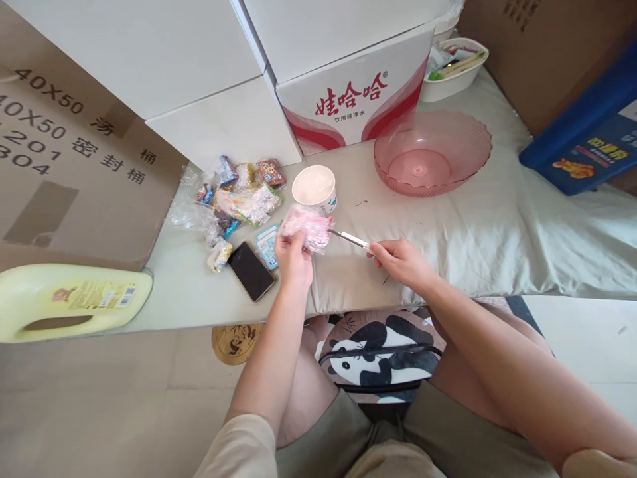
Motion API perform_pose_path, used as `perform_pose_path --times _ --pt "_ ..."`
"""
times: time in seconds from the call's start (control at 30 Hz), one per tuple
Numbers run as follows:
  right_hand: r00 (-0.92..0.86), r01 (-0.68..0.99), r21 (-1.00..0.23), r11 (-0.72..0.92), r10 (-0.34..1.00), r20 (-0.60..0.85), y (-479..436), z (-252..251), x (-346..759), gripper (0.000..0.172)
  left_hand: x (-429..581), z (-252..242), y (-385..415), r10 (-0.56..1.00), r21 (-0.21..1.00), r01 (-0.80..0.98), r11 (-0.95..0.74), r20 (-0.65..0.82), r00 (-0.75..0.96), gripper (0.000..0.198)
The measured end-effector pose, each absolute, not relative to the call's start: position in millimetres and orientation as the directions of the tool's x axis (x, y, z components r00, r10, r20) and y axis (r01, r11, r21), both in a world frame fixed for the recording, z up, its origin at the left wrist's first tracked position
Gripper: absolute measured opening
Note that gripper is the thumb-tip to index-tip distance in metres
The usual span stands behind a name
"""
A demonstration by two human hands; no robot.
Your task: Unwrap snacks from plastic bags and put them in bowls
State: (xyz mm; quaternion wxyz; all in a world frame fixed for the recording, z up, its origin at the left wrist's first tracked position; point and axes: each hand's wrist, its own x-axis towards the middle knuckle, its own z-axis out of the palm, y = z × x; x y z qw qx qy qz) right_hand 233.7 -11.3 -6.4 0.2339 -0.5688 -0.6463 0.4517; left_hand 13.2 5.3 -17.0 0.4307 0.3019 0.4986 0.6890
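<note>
My left hand (294,260) is closed on a crinkled pink-and-clear plastic packet (309,228), held up just in front of a white paper bowl (314,187). In my right hand (401,260) is a slim white-handled knife (354,239), gripped near its end. Its dark blade points left, and the tip meets the packet's right edge; whether it goes into the plastic I cannot tell. Left of the bowl lies a heap of small wrapped snacks (246,202). Close to my left wrist are a black phone (251,271) and a blue-and-white packet (267,246).
A pink translucent basin (432,156) stands to the right of the bowl, on the cloth-covered surface (497,245). White boxes (348,99) line the back. A yellow jug (74,302) and a brown carton (74,146) are at left. A blue container (587,126) leans at far right.
</note>
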Motion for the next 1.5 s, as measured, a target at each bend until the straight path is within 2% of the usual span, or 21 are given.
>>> perform_pose_path --times 0.13,0.2,0.27,0.37,0.43,0.47,0.53,0.6,0.63,0.7,0.77,0.87,0.97,1.03,1.13,1.2,1.27,1.4,1.5 --pt "-0.134 0.612 -0.791 -0.026 0.982 -0.136 -4 -11 256 0.044 6 -17 2 0.884 0.95 -0.267 -0.163 0.02 -0.467 0.061" --pt "-0.053 0.68 -0.733 -0.015 0.996 -0.069 0 -14 266 0.04 13 -25 -6 0.919 0.974 -0.202 -0.106 0.019 -0.393 0.076" --pt "0.004 0.769 -0.639 0.003 1.0 0.009 3 -18 273 0.038 24 -34 -15 0.971 0.994 -0.1 -0.037 0.012 -0.24 0.084" --pt "0.117 0.872 -0.49 -0.021 0.979 0.168 3 -24 278 0.034 35 -38 -25 0.998 0.993 0.115 -0.019 0.012 0.063 0.076" --pt "0.115 0.866 -0.497 0.044 0.952 0.285 -1 -25 276 0.035 33 -31 -27 0.979 0.958 0.268 -0.106 0.053 0.198 0.068" --pt "0.049 0.831 -0.537 0.143 0.943 0.328 -5 -25 273 0.037 30 -27 -27 0.97 0.935 0.32 -0.152 0.08 0.228 0.062" --pt "-0.183 0.684 -0.606 0.405 0.9 0.395 -14 -24 263 0.043 23 -18 -25 0.966 0.911 0.359 -0.204 0.128 0.225 0.049" --pt "-0.4 0.534 -0.613 0.582 0.813 0.424 -24 -23 250 0.051 18 -13 -22 0.972 0.912 0.352 -0.211 0.158 0.176 0.043" --pt "-0.466 0.505 -0.602 0.619 0.782 0.413 -27 -23 244 0.05 17 -13 -20 0.974 0.91 0.357 -0.211 0.164 0.158 0.041" --pt "-0.509 0.526 -0.585 0.617 0.78 0.365 -29 -24 237 0.037 15 -16 -16 0.981 0.903 0.387 -0.185 0.144 0.133 0.034" --pt "-0.444 0.583 -0.594 0.554 0.83 0.339 -23 -24 237 0.025 9 -21 -12 0.993 0.914 0.389 -0.113 0.094 0.065 0.016" --pt "-0.165 0.663 -0.637 0.394 0.907 0.389 -10 -22 250 0.027 -7 -25 -7 0.979 0.949 0.315 -0.005 0.069 -0.193 0.006" --pt "0.085 0.695 -0.671 0.257 0.898 0.432 -6 -17 262 0.037 -21 -23 -6 0.911 0.947 0.32 -0.029 0.157 -0.382 0.026" --pt "0.074 0.694 -0.662 0.282 0.887 0.456 -10 -15 262 0.034 -23 -20 -7 0.892 0.908 0.406 -0.105 0.267 -0.366 0.039" --pt "-0.151 0.662 -0.583 0.472 0.845 0.512 -21 -16 251 0.022 -19 -16 -9 0.915 0.81 0.543 -0.223 0.366 -0.17 0.048" --pt "-0.331 0.642 -0.506 0.576 0.804 0.495 -26 -19 241 0.018 -15 -16 -11 0.958 0.778 0.594 -0.207 0.285 -0.039 0.05" --pt "-0.42 0.671 -0.439 0.598 0.794 0.441 -26 -23 235 0.021 -13 -18 -13 0.989 0.757 0.642 -0.119 0.151 0.005 0.044" --pt "-0.299 0.829 -0.351 0.435 0.875 0.38 -15 -34 237 0.038 -16 -18 -18 0.999 0.69 0.724 -0.015 0.038 -0.015 0.025" --pt "-0.248 0.868 -0.336 0.366 0.905 0.345 -9 -38 244 0.035 -19 -17 -18 0.99 0.69 0.721 -0.067 0.136 -0.039 0.026"
